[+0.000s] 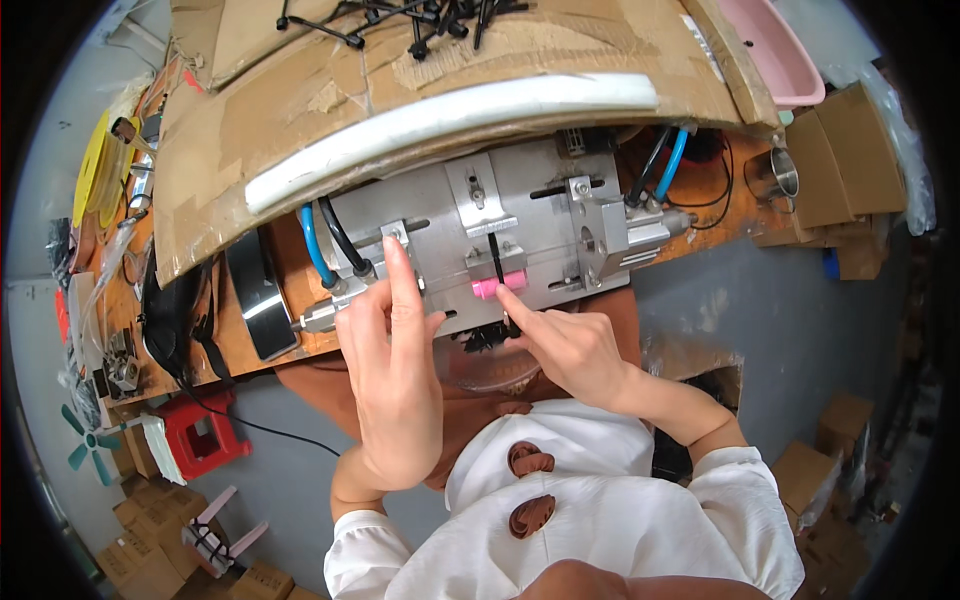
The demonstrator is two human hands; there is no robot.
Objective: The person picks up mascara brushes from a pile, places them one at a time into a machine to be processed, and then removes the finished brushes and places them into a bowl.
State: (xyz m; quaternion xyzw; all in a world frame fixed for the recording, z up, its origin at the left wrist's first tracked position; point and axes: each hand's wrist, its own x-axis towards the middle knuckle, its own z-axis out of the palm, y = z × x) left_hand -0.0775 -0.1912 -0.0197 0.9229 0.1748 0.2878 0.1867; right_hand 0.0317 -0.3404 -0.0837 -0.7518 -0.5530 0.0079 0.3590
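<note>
A metal fixture plate (440, 205) lies on the bench in front of me. On it a thin black rod (496, 256) runs from a central metal bracket (476, 192) down across a small pink block (486, 289). My right hand (578, 352) is at the rod's near end, its index fingertip on the rod at the pink block and its thumb below; the other fingers are curled. My left hand (393, 375) is raised over the fixture's left part, index finger stretched out and thumb apart, with nothing in it.
A cardboard cover (420, 75) with a white padded edge (450, 125) overhangs the fixture; several black rods lie on top. Blue and black hoses reach metal cylinders at both sides. A black phone (262, 295) lies left, a metal cup (771, 178) right. A red stool (197, 432) stands below.
</note>
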